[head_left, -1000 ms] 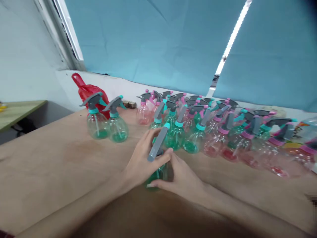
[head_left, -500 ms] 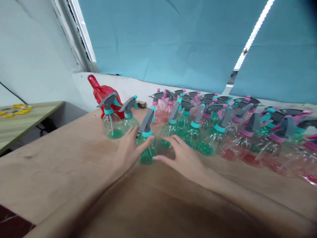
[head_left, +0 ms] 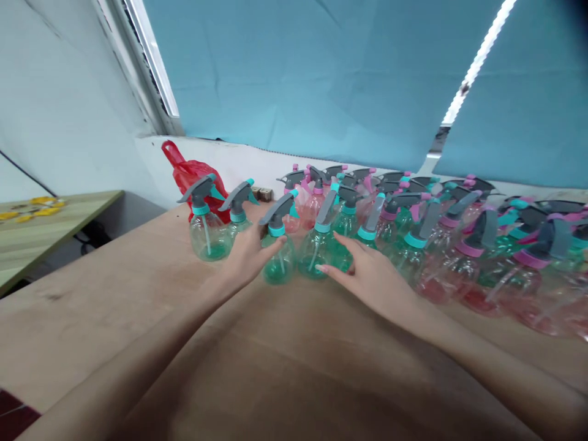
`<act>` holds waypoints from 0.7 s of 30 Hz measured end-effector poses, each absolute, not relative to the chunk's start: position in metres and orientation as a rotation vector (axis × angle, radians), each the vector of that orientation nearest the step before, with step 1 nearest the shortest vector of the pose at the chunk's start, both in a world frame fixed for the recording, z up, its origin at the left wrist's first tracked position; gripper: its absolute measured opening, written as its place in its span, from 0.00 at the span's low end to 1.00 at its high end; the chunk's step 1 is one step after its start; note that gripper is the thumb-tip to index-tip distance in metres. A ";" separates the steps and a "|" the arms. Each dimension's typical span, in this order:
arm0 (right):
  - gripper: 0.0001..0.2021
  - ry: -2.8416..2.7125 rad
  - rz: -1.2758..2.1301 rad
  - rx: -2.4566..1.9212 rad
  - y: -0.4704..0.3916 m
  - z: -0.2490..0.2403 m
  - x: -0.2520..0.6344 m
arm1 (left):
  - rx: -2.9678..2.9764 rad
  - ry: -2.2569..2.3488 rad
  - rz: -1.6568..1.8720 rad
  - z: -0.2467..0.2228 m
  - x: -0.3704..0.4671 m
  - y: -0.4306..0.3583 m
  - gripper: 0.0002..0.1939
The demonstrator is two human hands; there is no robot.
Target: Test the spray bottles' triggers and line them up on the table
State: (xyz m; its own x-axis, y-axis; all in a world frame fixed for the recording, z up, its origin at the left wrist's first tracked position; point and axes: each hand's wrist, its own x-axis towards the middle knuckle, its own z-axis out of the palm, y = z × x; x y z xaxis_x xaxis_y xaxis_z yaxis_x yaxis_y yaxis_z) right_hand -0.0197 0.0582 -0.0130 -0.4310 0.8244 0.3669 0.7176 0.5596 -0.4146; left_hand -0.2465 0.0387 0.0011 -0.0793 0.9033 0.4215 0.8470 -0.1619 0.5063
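Note:
My left hand [head_left: 248, 254] is wrapped around the left side of a clear green spray bottle [head_left: 279, 266] with a grey trigger head and turquoise collar, its thumb across the front. The bottle stands upright, or nearly so, at the left end of the front row. Just right of it is another green spray bottle [head_left: 312, 254]. In front of that one hovers my right hand [head_left: 367, 275], thumb and fingers apart; whether the thumb tip touches the bottle I cannot tell. Left of my left hand stand two more green bottles, one at the outer left [head_left: 209, 239] and one partly hidden [head_left: 237, 223].
Several pink-collared spray bottles [head_left: 473, 269] mix with green ones on the right of the wooden table [head_left: 114, 294]. Behind the left bottles lies a red plastic bag [head_left: 184, 168]. A second table [head_left: 92, 208] holding yellow pieces [head_left: 41, 208] stands far left.
The bottle in my left hand has moved back toward the row, and its trigger head has turned further to the right. My right hand has shifted right, away from that bottle.

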 end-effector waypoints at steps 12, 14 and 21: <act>0.36 -2.102 0.642 -1.261 0.087 -0.015 -0.042 | 2.052 1.892 1.114 -0.006 -0.253 0.059 0.18; 0.37 -2.092 0.686 -1.282 0.090 -0.015 -0.045 | 2.044 1.909 1.123 -0.007 -0.253 0.062 0.19; 0.29 -2.041 0.772 -1.300 0.095 -0.012 -0.051 | 2.037 1.913 1.136 -0.008 -0.253 0.070 0.19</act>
